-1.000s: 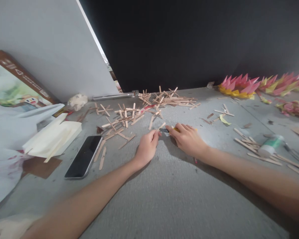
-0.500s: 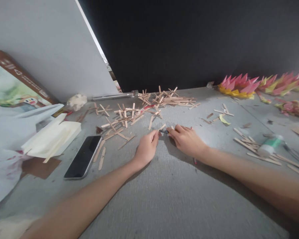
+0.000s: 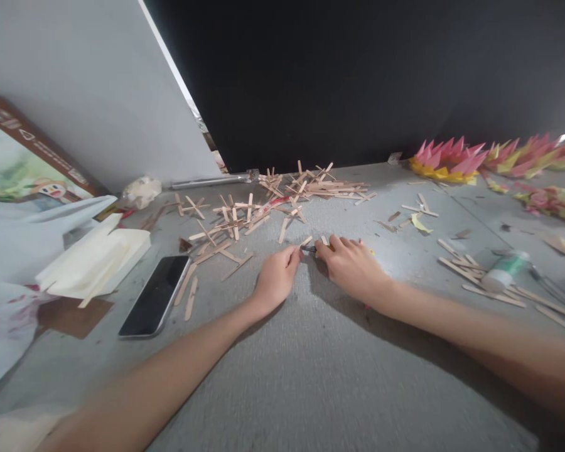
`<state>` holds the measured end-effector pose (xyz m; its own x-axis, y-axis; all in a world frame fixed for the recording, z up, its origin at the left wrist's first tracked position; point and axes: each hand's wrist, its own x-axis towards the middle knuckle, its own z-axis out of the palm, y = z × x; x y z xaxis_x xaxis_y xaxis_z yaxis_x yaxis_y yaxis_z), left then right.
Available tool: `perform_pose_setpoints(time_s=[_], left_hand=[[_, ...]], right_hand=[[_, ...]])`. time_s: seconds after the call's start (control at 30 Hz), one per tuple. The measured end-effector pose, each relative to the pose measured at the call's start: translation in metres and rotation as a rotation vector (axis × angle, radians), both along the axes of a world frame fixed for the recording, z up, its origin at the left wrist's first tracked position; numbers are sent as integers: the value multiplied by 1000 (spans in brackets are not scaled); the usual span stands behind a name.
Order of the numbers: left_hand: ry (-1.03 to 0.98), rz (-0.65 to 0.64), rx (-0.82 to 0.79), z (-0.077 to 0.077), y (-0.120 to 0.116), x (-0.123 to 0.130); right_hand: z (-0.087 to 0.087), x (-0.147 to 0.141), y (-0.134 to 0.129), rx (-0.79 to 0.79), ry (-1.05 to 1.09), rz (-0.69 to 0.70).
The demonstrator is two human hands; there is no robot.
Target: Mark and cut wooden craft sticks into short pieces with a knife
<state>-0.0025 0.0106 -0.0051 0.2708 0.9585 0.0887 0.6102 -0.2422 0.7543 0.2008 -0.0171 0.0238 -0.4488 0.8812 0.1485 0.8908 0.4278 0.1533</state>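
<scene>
Near the middle of the grey surface, my left hand (image 3: 277, 276) is closed in a pinch on a wooden craft stick (image 3: 305, 241), whose end shows past the fingertips. My right hand (image 3: 353, 267) lies just to the right, fingers curled over a small tool with a dark metal tip (image 3: 308, 249). That tip points left and meets the stick beside my left thumb. Bits of red and yellow show around the right hand; most of the tool is hidden under it, so its exact kind is unclear. Another short pale stick end (image 3: 324, 240) shows by the right fingertips.
Beyond my hands lies a heap of craft sticks (image 3: 329, 188), some joined in crosses. A phone (image 3: 155, 296) and a white paper tray (image 3: 98, 263) are at left. Pink-and-yellow paper flowers (image 3: 447, 163), loose sticks and a green-and-white bottle (image 3: 506, 271) are at right. A dark panel (image 3: 358, 81) stands behind.
The view has shifted slightly. My right hand has turned a little over the tool, and a yellow bit now shows beyond its knuckles. My left hand keeps its pinch.
</scene>
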Motion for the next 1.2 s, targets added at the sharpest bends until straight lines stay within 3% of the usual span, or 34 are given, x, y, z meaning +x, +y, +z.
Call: perform_pose_setpoints(time_s=[0.27, 0.9, 1.2], left_hand=[[-1, 7, -29, 2, -1, 1], [-174, 28, -89, 0, -2, 1], [-336, 97, -212, 14, -3, 5]], right_hand=[[5, 1, 2, -16, 0, 0], [-14, 18, 16, 148, 93, 121], [-13, 31, 30, 180, 286, 104]])
